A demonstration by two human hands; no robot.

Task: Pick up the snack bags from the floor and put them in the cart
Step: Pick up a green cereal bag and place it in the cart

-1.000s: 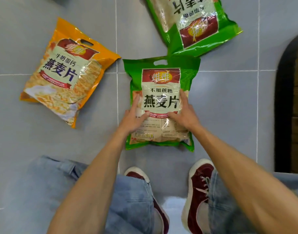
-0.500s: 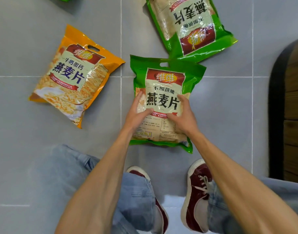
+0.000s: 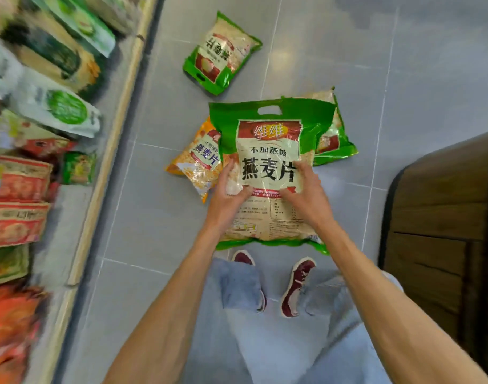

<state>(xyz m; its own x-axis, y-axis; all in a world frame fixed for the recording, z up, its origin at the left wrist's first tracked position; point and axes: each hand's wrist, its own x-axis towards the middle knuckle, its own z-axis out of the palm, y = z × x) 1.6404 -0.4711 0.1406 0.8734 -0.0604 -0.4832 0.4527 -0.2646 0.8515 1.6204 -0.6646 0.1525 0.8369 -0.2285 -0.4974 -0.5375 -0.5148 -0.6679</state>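
Head view: green snack bag (image 3: 270, 162) at centre, label facing up, handle cut-out at 12 o'clock. Left hand (image 3: 226, 200) grasps its 8 o'clock edge, right hand (image 3: 306, 195) its 4 o'clock edge, thumbs on the front. The bag overlaps an orange bag (image 3: 195, 162) at 9 o'clock and a second green bag (image 3: 334, 139) at 2 o'clock, both on the tile floor (image 3: 431, 79). Third green bag (image 3: 223, 54) lies apart at 12 o'clock. Stocked shelf (image 3: 107, 151) at 9 o'clock, wooden cabinet (image 3: 442, 217) at 3 o'clock.
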